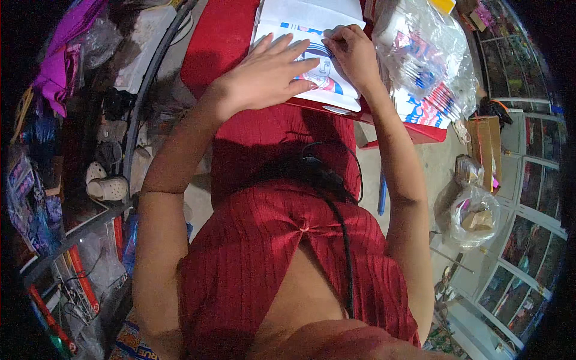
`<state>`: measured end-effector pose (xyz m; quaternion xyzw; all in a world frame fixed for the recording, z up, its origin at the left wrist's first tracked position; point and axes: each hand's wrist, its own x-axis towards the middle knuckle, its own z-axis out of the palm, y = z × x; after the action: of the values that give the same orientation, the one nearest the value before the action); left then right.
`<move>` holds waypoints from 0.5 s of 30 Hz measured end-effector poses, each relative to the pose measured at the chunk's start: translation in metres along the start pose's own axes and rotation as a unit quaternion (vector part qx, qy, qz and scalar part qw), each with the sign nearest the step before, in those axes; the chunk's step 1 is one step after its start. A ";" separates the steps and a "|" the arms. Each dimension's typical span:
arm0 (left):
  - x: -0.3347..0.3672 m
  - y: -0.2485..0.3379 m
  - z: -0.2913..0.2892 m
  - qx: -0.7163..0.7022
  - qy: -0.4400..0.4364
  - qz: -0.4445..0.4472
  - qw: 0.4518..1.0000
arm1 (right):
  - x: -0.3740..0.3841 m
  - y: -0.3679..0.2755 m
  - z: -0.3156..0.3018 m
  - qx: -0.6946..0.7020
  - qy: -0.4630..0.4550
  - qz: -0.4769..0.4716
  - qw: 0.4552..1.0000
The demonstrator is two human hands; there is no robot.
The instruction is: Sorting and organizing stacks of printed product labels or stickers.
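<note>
A white sheet (336, 77) with a blue and red print of a figure in a hat lies on the red table (207, 51). My left hand (270, 75) rests flat over its left side, fingers spread. At the upper right of the print, my right hand (354, 54) has thumb and fingertips pinched together against the sheet. Whatever sits between those fingertips is too small to make out. Beyond both hands, more plain white material (312, 11) lies on the table.
Right of my right hand, clear plastic packs (420, 54) of white, red and blue printed items cover the table's side. A cardboard box (485, 144) and a clear bag (477, 219) stand at the right. Pale clogs (108, 188) sit on a rack at the left.
</note>
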<state>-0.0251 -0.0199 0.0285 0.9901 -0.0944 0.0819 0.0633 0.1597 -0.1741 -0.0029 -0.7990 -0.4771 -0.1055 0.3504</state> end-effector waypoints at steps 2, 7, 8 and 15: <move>0.003 0.004 0.004 -0.010 -0.069 -0.040 0.997 | 0.000 0.004 -0.001 0.018 -0.009 0.018 1.000; 0.002 0.005 0.003 -0.003 -0.080 -0.054 0.995 | 0.000 0.009 -0.001 0.007 0.019 -0.040 0.999; 0.002 0.006 0.002 -0.005 -0.083 -0.055 0.995 | 0.000 0.009 -0.001 -0.005 0.023 -0.039 0.999; 0.004 0.002 0.003 0.005 -0.083 -0.063 0.995 | 0.001 0.010 -0.001 -0.023 0.017 -0.002 1.000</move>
<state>-0.0213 -0.0234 0.0262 0.9978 -0.0362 -0.0045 0.0552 0.1689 -0.1772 -0.0069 -0.8037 -0.4706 -0.1305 0.3399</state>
